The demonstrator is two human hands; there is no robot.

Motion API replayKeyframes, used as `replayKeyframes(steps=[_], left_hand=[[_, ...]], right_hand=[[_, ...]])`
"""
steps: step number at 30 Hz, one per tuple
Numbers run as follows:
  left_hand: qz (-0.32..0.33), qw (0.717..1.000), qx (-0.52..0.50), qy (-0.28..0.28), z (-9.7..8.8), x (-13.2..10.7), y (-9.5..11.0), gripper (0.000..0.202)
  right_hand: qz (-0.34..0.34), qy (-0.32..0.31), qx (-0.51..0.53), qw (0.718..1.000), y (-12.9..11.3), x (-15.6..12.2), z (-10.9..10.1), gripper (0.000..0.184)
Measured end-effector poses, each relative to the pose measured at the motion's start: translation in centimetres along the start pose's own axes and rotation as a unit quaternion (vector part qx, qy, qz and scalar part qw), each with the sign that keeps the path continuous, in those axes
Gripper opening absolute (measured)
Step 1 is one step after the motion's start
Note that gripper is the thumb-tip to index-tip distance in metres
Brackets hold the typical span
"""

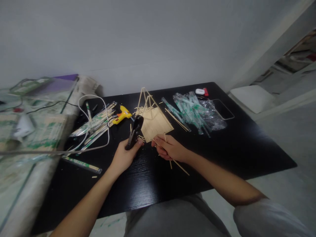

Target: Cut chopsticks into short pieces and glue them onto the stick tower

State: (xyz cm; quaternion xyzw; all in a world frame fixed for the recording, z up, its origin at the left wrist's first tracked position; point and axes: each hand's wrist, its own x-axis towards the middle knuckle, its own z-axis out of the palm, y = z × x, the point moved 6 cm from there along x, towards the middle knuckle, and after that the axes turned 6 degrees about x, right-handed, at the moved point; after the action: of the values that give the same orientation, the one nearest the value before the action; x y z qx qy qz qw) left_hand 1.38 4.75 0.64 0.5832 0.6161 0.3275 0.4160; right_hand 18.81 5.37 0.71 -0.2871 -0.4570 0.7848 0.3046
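My left hand [125,157] is closed around a black hand tool [134,132], which points up and away; its exact kind is unclear. In my right hand [170,148] are a couple of thin wooden sticks [181,167], which look like chopsticks and jut out below the fist. Just beyond both hands lies a flat panel of sticks laid side by side [158,124]. A pointed frame of sticks [144,98] stands at the panel's far left part. Short stick pieces lie around the panel's left edge.
Left of the panel lie a yellow glue gun [122,114], wrapped chopsticks [97,123] and a looped white cable [108,131]. To the right are torn plastic wrappers [190,108], a phone-like dark slab [223,109] and a white case [199,91]. A wall closes off the black table's [247,148] far side.
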Motion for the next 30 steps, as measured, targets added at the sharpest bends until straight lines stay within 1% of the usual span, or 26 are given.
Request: replayKeyframes(steps=[2, 4, 7, 12, 15, 17, 20, 23, 26, 30], left_hand=[[-0.017, 0.998, -0.052, -0.013, 0.4, -0.2, -0.1, 0.039], [-0.013, 0.997, -0.069, -0.025, 0.8, -0.5, 0.0, 0.038], [0.009, 0.997, -0.064, -0.04, 1.2, -0.6, 0.4, 0.034], [0.036, 0.996, -0.053, -0.062, 1.2, -0.7, 0.8, 0.029], [0.045, 0.996, -0.046, -0.064, 1.2, -0.6, 0.8, 0.028], [0.037, 0.996, -0.052, -0.057, 1.1, -0.6, 0.6, 0.029], [-0.001, 0.995, -0.101, -0.021, 0.6, -0.5, 0.2, 0.031], [-0.037, 0.983, -0.181, 0.018, 0.1, -0.2, -0.1, 0.033], [-0.048, 0.969, -0.241, 0.02, -0.1, 0.3, -0.2, 0.034], [-0.052, 0.965, -0.257, 0.005, 0.0, 0.6, -0.3, 0.037]], right_hand=[[0.015, -0.014, -0.009, 1.0, 0.4, 0.0, 0.3, 0.036], [0.029, -0.03, -0.025, 0.999, 0.9, 0.0, 0.5, 0.037], [0.045, -0.046, -0.049, 0.997, 1.6, 0.0, 0.7, 0.039], [0.062, -0.054, -0.056, 0.995, 2.0, 0.0, 0.7, 0.04], [0.08, -0.052, -0.061, 0.994, 2.0, -0.1, 0.8, 0.04], [0.094, -0.049, -0.055, 0.993, 2.1, -0.1, 0.8, 0.039], [0.105, -0.037, -0.022, 0.994, 2.3, 0.1, 0.6, 0.041], [0.109, -0.006, 0.032, 0.993, 2.6, 0.5, -0.1, 0.05], [0.12, 0.02, 0.087, 0.989, 2.9, 0.8, -0.8, 0.05], [0.156, 0.018, 0.168, 0.973, 3.2, 0.8, -1.0, 0.042]])
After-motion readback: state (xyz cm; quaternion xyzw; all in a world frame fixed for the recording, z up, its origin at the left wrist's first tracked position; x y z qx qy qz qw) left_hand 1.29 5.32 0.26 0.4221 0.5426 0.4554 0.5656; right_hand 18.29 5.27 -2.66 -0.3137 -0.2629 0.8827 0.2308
